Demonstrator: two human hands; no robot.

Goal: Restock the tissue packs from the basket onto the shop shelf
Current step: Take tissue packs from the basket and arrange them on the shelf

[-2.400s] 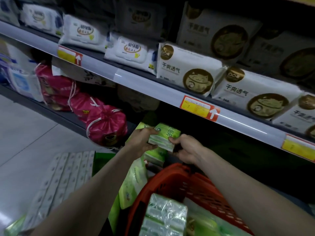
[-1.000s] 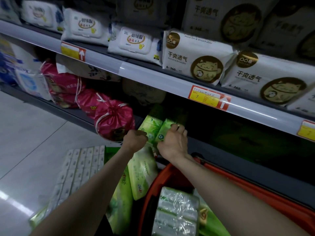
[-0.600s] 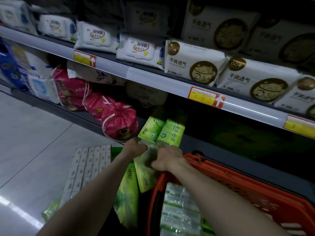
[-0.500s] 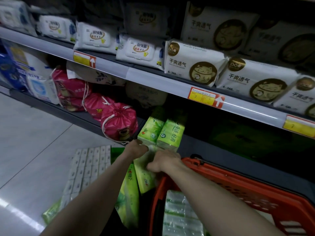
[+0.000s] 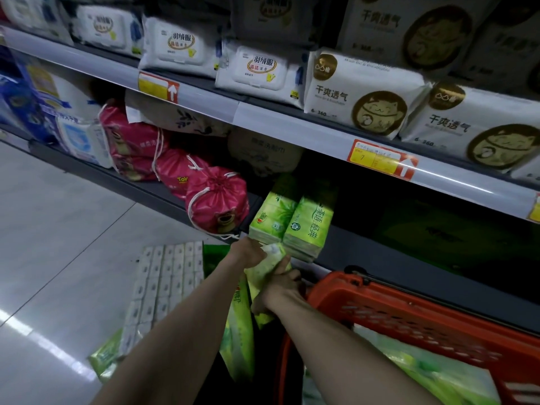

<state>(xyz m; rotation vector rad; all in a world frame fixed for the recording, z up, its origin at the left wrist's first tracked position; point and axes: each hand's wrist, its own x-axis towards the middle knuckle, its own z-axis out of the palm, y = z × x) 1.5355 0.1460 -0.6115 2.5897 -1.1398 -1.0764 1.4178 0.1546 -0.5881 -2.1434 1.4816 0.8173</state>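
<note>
Big dark shop shelf point(image 5: 380, 258) runs across the view. The orange basket point(image 5: 409, 314) sits low on the right in front of it, with green wrapped packs point(image 5: 423, 372) lying inside. Down on the floor to the left is a flat white multi-pack point(image 5: 166, 282). Pink drawstring bags point(image 5: 216, 200) crowd the shelf's left part. Just beside them, two green tissue packs point(image 5: 309, 229) stand side by side, touching, right at the shelf's edge. Just below those, a soft green tissue pack point(image 5: 267, 266) is held in both hands. The left hand point(image 5: 248, 252) has its grip closed on the top end, and the right hand point(image 5: 285, 285) has its grip wrapped round the pack's side.
</note>
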